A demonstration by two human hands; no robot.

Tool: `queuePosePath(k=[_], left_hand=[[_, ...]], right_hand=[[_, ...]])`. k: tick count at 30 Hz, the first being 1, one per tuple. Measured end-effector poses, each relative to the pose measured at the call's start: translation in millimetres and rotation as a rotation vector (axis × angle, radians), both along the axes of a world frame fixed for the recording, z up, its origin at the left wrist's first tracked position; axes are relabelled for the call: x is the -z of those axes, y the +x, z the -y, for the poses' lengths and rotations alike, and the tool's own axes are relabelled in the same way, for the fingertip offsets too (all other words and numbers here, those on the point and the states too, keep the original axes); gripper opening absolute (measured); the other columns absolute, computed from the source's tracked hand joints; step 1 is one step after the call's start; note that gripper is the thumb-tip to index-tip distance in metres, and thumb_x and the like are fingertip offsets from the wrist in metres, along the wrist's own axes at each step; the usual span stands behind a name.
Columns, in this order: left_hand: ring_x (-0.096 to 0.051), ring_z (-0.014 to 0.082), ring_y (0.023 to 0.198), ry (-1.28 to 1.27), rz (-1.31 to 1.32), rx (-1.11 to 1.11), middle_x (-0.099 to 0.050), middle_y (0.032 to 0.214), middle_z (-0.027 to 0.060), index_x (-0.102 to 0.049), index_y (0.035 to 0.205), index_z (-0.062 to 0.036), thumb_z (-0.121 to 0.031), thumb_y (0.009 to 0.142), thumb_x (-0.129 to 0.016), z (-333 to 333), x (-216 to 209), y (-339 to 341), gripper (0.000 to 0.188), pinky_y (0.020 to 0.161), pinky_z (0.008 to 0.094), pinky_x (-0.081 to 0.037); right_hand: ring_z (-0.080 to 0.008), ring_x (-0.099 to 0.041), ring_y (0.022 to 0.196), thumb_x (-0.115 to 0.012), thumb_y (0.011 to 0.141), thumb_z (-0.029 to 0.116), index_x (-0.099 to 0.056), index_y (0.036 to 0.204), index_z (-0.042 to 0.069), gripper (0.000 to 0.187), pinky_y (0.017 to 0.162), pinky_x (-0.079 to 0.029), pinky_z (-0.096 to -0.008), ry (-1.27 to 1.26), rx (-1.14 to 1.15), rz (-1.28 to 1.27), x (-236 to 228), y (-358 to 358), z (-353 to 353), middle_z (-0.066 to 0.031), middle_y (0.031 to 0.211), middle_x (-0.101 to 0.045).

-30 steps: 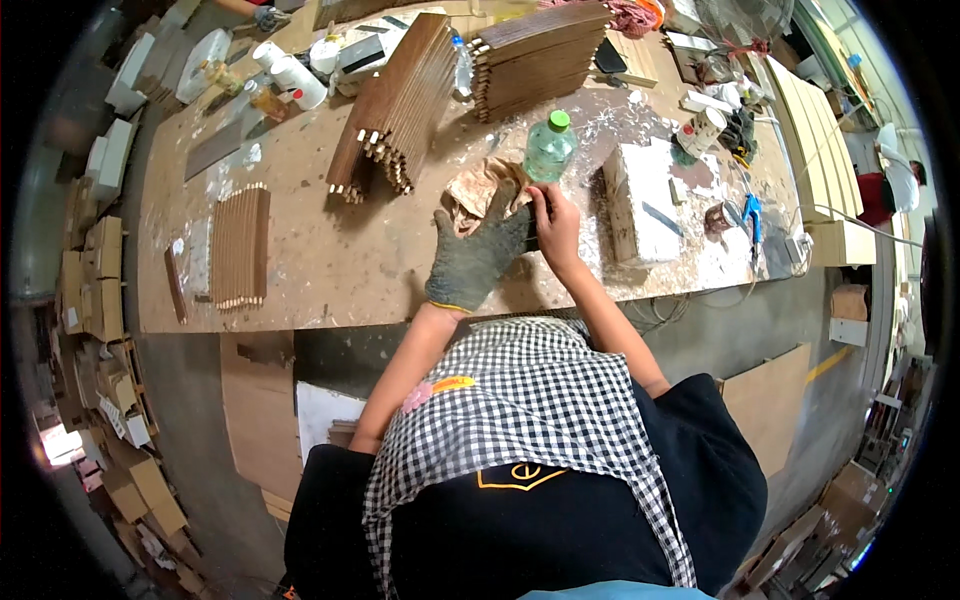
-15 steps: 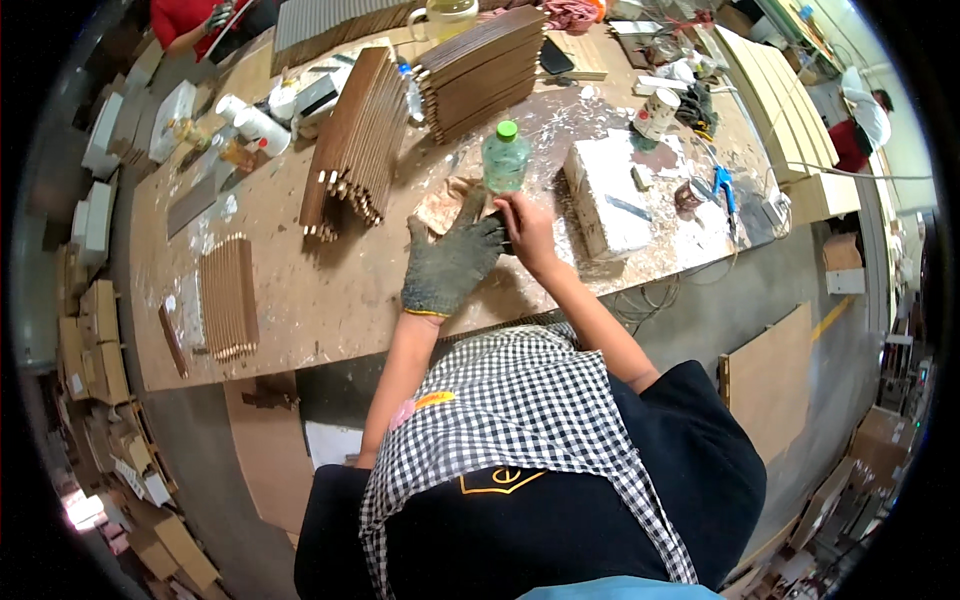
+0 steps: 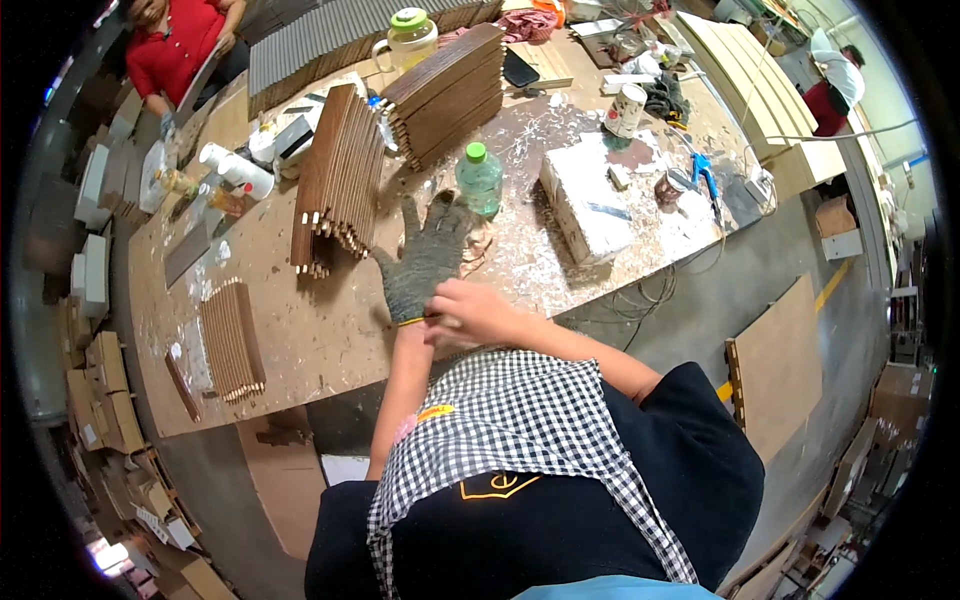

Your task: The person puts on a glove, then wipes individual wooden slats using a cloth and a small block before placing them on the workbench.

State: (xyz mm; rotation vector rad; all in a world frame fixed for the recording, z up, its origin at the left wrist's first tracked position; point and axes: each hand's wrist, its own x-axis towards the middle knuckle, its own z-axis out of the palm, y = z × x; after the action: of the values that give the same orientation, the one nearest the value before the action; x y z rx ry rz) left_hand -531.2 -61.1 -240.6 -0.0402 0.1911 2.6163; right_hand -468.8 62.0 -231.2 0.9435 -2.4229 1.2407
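Note:
My left hand [image 3: 428, 265] wears a dark grey knitted glove with a yellow-edged cuff, its fingers spread wide above the workbench [image 3: 320, 325]. Bare and slightly blurred, my right hand [image 3: 476, 312] is closed at the glove's cuff, by the left wrist. Its fingertips seem to pinch the knit there. Just beyond the gloved fingers stands a clear green bottle [image 3: 479, 188] with a green cap. A crumpled tan piece [image 3: 477, 250], cloth or paper, lies partly hidden beside the glove. To the left of the glove rests a stack of brown slatted strips [image 3: 338, 185].
Farther back are another brown strip stack [image 3: 450, 95], a phone [image 3: 520, 68] and a jug [image 3: 410, 42]. A paint-spattered white block [image 3: 583, 210], a can [image 3: 625, 110] and a blue air gun [image 3: 705, 178] sit to the right. A person in red [image 3: 185, 50] stands across the bench.
My right hand has moved from the left glove's fingertips back to its cuff. The gloved fingers have spread and point away from me. The person in red shows more fully.

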Motion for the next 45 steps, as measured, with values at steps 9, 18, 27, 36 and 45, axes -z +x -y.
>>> queuePosePath(k=[9,18,27,36,45], left_hand=[[-0.031,0.0353,0.145,-0.049,-0.029,-0.081,-0.034,0.157,0.0207,-0.031,0.155,-0.0117,-0.069,0.096,-0.033,3.2,0.5,-2.8,0.083,0.12,0.0473,-0.024],[-0.031,0.0351,0.145,-0.103,-0.047,-0.171,-0.034,0.157,0.0202,-0.033,0.154,-0.0114,-0.067,0.097,-0.033,-0.8,-0.4,-3.6,0.08,0.121,0.0471,-0.024],[-0.031,0.0348,0.145,-0.168,-0.072,-0.321,-0.034,0.157,0.0196,-0.035,0.154,-0.011,-0.066,0.098,-0.033,-9.6,-2.5,-6.6,0.078,0.121,0.047,-0.023],[-0.033,0.034,0.144,-0.102,0.018,-0.083,-0.036,0.156,0.0193,-0.035,0.153,-0.0095,-0.059,0.1,-0.034,-2.7,19.5,8.7,0.073,0.121,0.0468,-0.023],[-0.036,0.033,0.143,-0.107,-0.021,-0.038,-0.039,0.154,0.019,-0.036,0.152,-0.0075,-0.052,0.103,-0.034,-0.8,27.9,-1.2,0.066,0.122,0.0465,-0.023]], right_hand=[[-0.0247,-0.06,0.079,-0.064,0.091,0.024,-0.055,0.099,0.004,0.024,0.065,-0.051,-0.0342,0.16,0.139,-0.03,0.5,8.3,15.1,-0.0098,0.085,-0.052],[-0.0307,-0.063,0.07,-0.066,0.082,0.014,-0.055,0.099,0.001,0.025,0.062,-0.053,-0.0385,0.247,0.013,0.041,-0.6,-0.9,7.8,-0.0119,0.084,-0.055],[-0.0385,-0.06,0.07,-0.064,0.086,0.017,-0.051,0.095,0.0,0.024,0.064,-0.05,-0.0462,-0.071,-0.145,0.337,-14.0,10.2,1.0,-0.0182,0.078,-0.057],[-0.0291,-0.061,0.069,-0.063,0.087,0.019,-0.049,0.098,0.005,0.023,0.059,-0.05,-0.0376,0.124,0.021,0.01,-10.3,-1.3,8.2,-0.0098,0.079,-0.059],[-0.0221,-0.061,0.079,-0.064,0.076,0.015,-0.055,0.092,0.007,0.02,0.071,-0.048,-0.0345,0.134,-0.231,-0.26,-18.6,2.7,5.5,-0.0043,0.081,-0.055]])
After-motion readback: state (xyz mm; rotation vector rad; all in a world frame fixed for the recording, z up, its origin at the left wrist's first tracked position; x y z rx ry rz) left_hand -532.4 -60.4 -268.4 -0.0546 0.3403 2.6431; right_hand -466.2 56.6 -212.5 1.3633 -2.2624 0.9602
